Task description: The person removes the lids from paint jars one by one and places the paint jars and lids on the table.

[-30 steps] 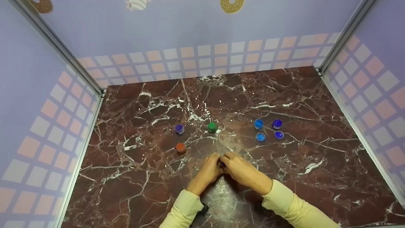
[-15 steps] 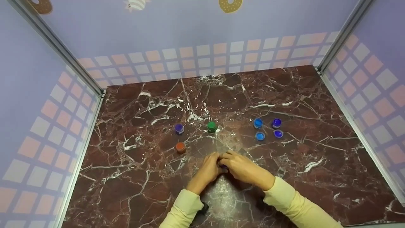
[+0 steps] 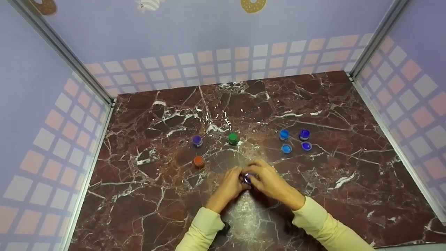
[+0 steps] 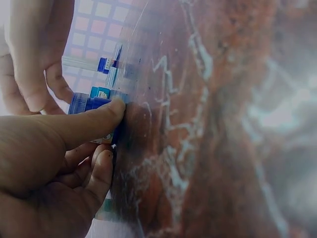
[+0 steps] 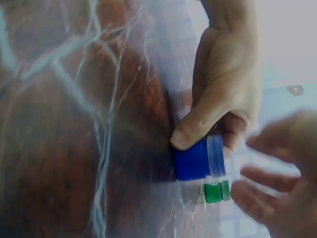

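My left hand holds a small blue paint jar low at the tabletop, its thumb and fingers around the lower part. The jar's ridged, see-through blue top faces up. My right hand is just beside that top with its fingers spread and loosely bent. A gap shows between these fingers and the jar in the right wrist view. From the head view, the jar's shiny top shows between both hands.
Beyond my hands stand a purple jar, a green jar and an orange jar. To the right are a light blue jar and a dark blue jar, with a light blue lid and a dark blue lid before them.
My right hand's fingers have come off the jar's top and spread, so the blue top now shows. The left hand keeps its hold in the same place.
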### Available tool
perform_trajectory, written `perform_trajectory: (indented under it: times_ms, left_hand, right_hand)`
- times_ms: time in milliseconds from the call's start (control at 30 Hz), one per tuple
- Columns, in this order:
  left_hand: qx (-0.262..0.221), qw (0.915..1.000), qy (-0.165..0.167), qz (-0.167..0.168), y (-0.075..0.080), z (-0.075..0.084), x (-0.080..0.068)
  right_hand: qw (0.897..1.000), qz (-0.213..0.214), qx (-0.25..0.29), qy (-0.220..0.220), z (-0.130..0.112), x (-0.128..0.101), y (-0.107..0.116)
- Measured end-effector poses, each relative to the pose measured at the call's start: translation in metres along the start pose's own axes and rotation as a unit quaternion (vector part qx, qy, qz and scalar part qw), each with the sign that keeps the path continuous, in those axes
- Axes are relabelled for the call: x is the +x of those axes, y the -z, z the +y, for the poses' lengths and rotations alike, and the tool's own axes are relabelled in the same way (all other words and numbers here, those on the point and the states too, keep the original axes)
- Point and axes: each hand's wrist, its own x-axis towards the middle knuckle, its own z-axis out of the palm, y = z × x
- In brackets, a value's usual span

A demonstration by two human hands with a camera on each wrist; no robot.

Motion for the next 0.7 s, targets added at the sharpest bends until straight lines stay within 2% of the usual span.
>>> perform_trajectory:
  times_ms: [100, 167, 233, 367, 700]
  left_hand:
    - [0.0, 1.0, -0.002, 0.001, 0.0, 0.0, 0.0]
    - [-0.003, 1.0, -0.004, 0.002, -0.001, -0.001, 0.0]
    - [-0.002, 1.0, -0.007, 0.005, -0.001, -0.002, 0.0]
    - [-0.001, 0.9998, -0.013, 0.013, -0.001, -0.002, 0.0]
    - [0.013, 0.9992, -0.033, 0.017, -0.002, -0.004, 0.001]
  right_hand:
    - [0.996, 0.062, 0.005, -0.07, -0.005, 0.002, -0.001]
    - [0.99, 0.092, -0.021, -0.106, -0.008, 0.003, -0.003]
    - [0.985, 0.105, -0.059, -0.124, -0.012, 0.002, -0.006]
    - [0.98, 0.101, -0.126, -0.118, -0.018, 0.0, -0.012]
    - [0.978, 0.055, -0.183, -0.083, -0.026, -0.002, -0.027]
